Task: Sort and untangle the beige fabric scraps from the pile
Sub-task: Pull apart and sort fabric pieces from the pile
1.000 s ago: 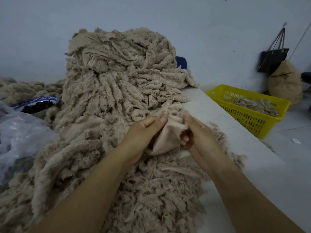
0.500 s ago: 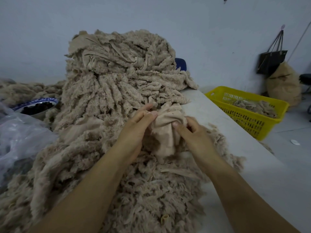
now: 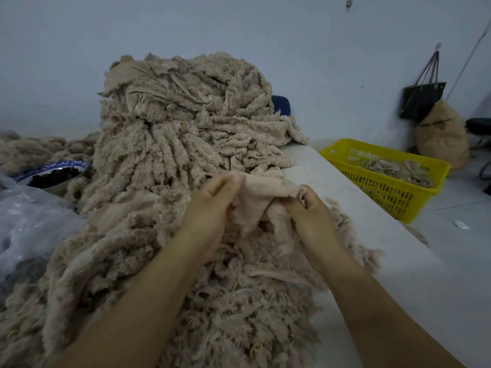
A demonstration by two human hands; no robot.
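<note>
A tall pile of fluffy beige fabric scraps (image 3: 170,144) covers the left and middle of the white table (image 3: 398,261). In front of it I hold one smooth beige scrap (image 3: 261,196) stretched between both hands. My left hand (image 3: 212,205) pinches its left top edge with the fingertips. My right hand (image 3: 309,208) grips its right edge with curled fingers. The scrap's lower part hangs down into the loose scraps below.
A yellow plastic basket (image 3: 393,192) with a few beige scraps stands right of the table. A blue-rimmed bowl (image 3: 53,171) of dark items and a clear plastic bag (image 3: 29,216) lie at the left. A black bag and a tan sack lean by the far-right wall.
Both hands have moved apart and slightly up, spreading the scrap wider between them; before, it was bunched tightly between the hands.
</note>
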